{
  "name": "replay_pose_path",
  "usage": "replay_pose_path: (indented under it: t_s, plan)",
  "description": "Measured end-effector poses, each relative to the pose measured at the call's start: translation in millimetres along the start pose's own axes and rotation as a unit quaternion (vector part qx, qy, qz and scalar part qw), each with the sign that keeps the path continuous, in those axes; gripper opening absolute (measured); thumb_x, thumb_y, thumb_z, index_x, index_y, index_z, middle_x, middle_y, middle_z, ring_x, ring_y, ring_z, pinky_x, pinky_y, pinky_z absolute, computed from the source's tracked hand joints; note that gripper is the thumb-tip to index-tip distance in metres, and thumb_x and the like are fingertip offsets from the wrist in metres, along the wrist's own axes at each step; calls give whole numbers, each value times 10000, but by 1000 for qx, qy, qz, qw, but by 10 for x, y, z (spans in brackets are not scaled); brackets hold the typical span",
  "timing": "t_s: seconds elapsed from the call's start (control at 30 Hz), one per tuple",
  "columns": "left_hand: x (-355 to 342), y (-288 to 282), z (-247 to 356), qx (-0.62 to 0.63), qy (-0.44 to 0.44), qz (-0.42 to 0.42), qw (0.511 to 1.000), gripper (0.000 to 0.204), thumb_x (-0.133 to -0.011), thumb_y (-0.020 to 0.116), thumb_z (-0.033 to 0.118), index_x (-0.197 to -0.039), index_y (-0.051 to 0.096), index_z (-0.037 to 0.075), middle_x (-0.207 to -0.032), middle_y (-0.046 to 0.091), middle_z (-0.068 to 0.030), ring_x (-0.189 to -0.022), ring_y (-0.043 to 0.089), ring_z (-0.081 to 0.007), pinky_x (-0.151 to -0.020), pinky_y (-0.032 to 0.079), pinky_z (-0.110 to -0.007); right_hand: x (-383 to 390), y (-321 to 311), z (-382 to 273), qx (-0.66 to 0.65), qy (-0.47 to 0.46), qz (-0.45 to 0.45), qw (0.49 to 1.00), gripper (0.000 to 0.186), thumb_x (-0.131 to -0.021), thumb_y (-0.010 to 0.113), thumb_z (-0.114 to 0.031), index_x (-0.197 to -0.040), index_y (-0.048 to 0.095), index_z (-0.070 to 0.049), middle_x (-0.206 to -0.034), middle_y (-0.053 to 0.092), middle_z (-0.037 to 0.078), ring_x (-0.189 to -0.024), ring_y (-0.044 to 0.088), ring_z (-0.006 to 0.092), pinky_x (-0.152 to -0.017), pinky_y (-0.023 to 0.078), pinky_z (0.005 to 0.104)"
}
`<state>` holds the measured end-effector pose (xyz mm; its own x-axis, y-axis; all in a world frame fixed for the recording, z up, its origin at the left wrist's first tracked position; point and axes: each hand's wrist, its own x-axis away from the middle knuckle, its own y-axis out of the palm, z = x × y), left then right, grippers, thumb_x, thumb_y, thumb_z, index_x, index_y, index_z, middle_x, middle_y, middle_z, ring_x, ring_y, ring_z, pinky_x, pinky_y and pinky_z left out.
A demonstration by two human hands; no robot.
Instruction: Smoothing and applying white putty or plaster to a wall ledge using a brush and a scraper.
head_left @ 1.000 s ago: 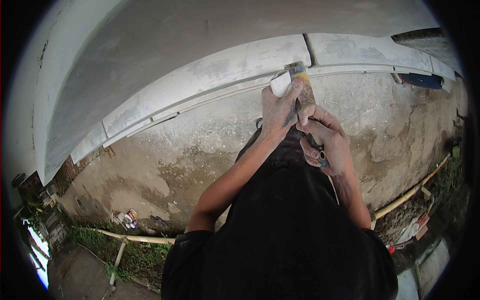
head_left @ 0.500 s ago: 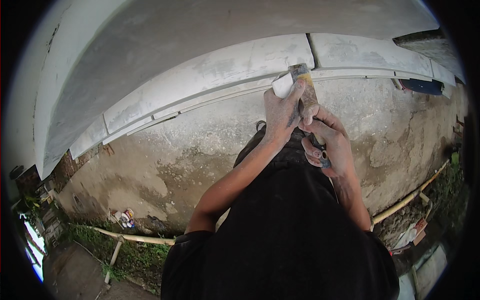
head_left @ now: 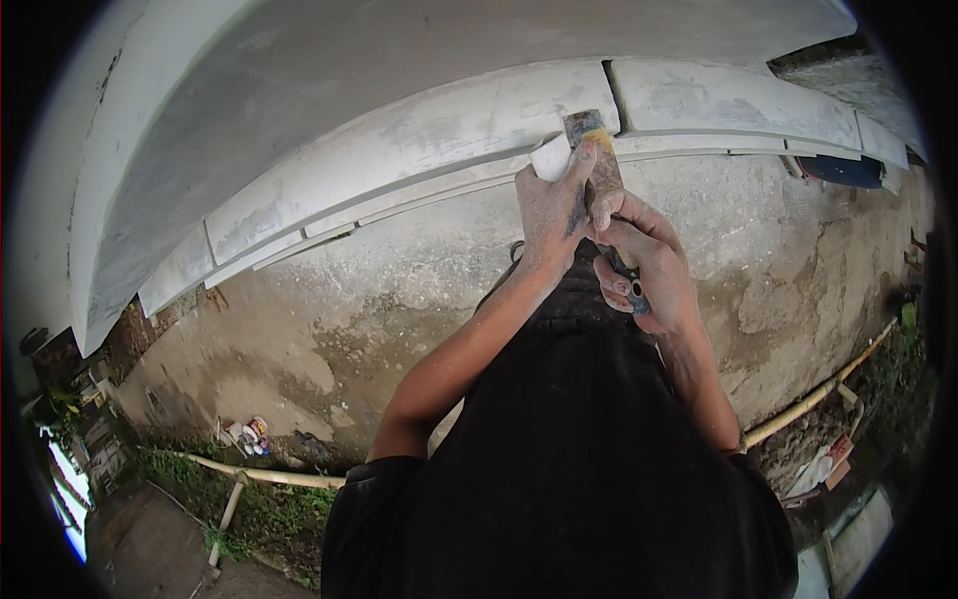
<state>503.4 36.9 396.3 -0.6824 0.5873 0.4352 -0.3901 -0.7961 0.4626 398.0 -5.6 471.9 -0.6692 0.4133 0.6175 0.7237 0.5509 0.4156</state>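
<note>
My left hand is closed, its thumb laid along a dirty scraper. The scraper is long and flat, crusted grey with a yellowish patch near its dark top end. Out of the same hand sticks a smooth white piece, whose kind I cannot make out. Lower down, my right hand wraps round the scraper's handle, which has a round hole at its end. My fingers hide the middle of the tool. Both hands are dusted with pale powder, and the scraper's top end overlaps the white ledge in view.
A grey-white overhang curves above the ledge. Behind my hands is a stained plaster wall. Bamboo poles run low at left and right. Litter and plants lie at lower left.
Both hands, with the scraper and the white piece, have shifted slightly up and to the left. The grips look the same.
</note>
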Motion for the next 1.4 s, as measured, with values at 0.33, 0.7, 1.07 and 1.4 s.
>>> replay_pose_path:
  t_s: [0.33,0.7,1.07,1.4]
  plan:
    - [120,-29,45,-36,-18,-36,999,252,-948,745,247,-1005,695,6,-822,660,6,-664,574,-62,-541,442,-248,-98,-21,-16,-5,6,-2,1000,50,-936,554,-63,-917,573,-105,-843,529,-2,-450,401,44,-356,246,204]
    - [-22,40,124,1,-42,-7,999,140,-957,703,144,-968,688,4,-799,640,19,-656,552,-50,-536,413,-247,-271,57,-110,33,-29,2,999,75,-922,540,-47,-920,583,-109,-736,496,-20,-424,401,48,-335,266,209]
    - [11,101,223,-43,-20,16,999,184,-938,718,181,-931,688,-1,-757,637,-4,-608,542,-65,-502,401,-255,-313,14,-91,25,-50,-28,998,82,-936,544,-54,-963,607,-101,-754,516,-17,-439,411,48,-350,289,204]
    - [36,153,103,3,8,28,1000,197,-955,721,177,-889,682,-4,-709,618,18,-561,513,-69,-469,375,-263,-276,-58,-43,51,-39,-23,998,77,-929,544,-62,-937,608,-103,-798,522,-9,-462,433,60,-365,305,211]
